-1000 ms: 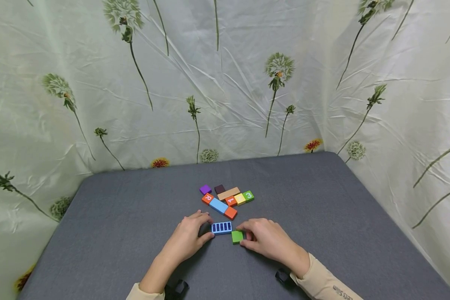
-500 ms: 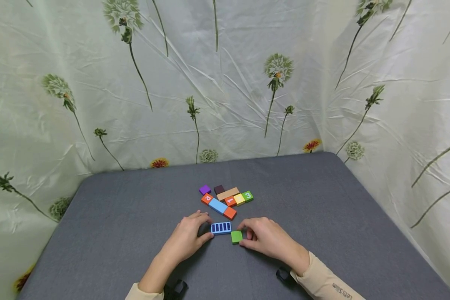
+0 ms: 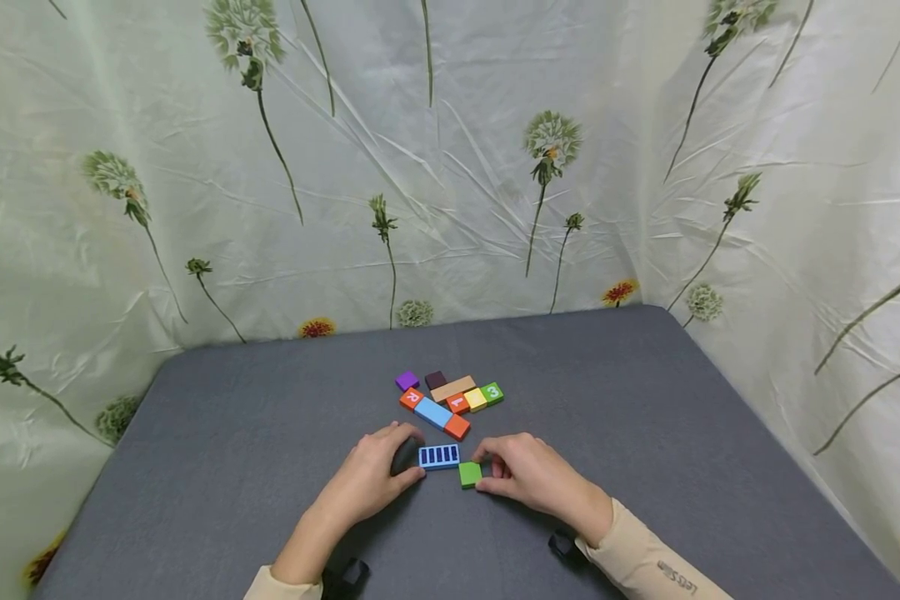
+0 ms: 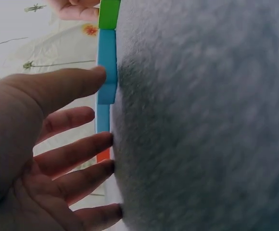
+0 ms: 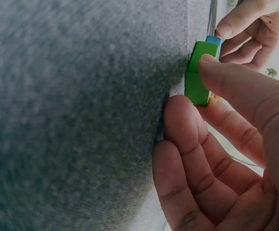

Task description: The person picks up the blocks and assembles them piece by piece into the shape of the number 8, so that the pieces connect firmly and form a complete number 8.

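Note:
A blue block (image 3: pixel 438 457) with dark bars on its top lies in front of the person. My left hand (image 3: pixel 375 468) is at its left end, thumb tip touching its near side in the left wrist view; the other fingers spread loosely. At the blue block's near right corner sits a small green block (image 3: pixel 470 475). Thumb and index finger of my right hand (image 3: pixel 536 475) pinch this green block, while the remaining fingers curl beneath the palm in the right wrist view. The green block's far side is partly hidden by the thumb there.
Just beyond is a flat group of blocks: a light blue bar (image 3: pixel 433 412) between red squares, a tan bar (image 3: pixel 453 388), a yellow square (image 3: pixel 476 399), a green "3" square (image 3: pixel 492 393) and a purple square (image 3: pixel 407 381). A flowered curtain (image 3: pixel 465 208) borders the grey table (image 3: pixel 645 400).
The head view has shifted slightly, so everything sits a little further left in it. Both hands and the blocks keep the same arrangement.

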The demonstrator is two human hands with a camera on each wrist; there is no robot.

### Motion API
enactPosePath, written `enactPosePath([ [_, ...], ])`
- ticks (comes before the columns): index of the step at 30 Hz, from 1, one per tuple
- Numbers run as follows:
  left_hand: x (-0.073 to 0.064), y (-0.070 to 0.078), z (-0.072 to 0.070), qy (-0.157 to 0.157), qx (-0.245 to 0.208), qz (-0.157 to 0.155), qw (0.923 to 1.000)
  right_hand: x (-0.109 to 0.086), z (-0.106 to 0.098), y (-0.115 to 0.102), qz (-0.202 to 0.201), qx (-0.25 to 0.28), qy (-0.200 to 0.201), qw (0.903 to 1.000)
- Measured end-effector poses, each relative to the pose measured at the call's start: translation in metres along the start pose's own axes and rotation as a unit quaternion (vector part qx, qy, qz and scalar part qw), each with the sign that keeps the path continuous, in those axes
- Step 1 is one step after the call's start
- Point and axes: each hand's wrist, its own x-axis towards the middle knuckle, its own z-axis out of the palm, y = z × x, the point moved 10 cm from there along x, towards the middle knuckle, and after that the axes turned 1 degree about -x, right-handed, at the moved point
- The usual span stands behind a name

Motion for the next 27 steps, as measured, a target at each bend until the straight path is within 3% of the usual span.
enactPosePath([
  [8,0.012,-0.009,-0.015,-0.04,-0.008,-0.008,0.9991,0.001,-0.001,0.001,-0.012,-0.007,0.008,0.9999],
  [13,0.03,-0.017,-0.031,-0.03,0.032,-0.021,0.9988,0.0,-0.001,0.0,-0.021,-0.006,0.011,0.9997],
  [17,0.046,-0.019,-0.038,-0.015,0.062,-0.001,0.9979,0.001,0.0,0.001,-0.017,0.0,0.006,0.9998],
  [27,0.071,-0.025,-0.029,-0.018,0.088,0.023,0.9957,0.001,0.0,0.002,-0.005,0.005,-0.005,1.0],
])
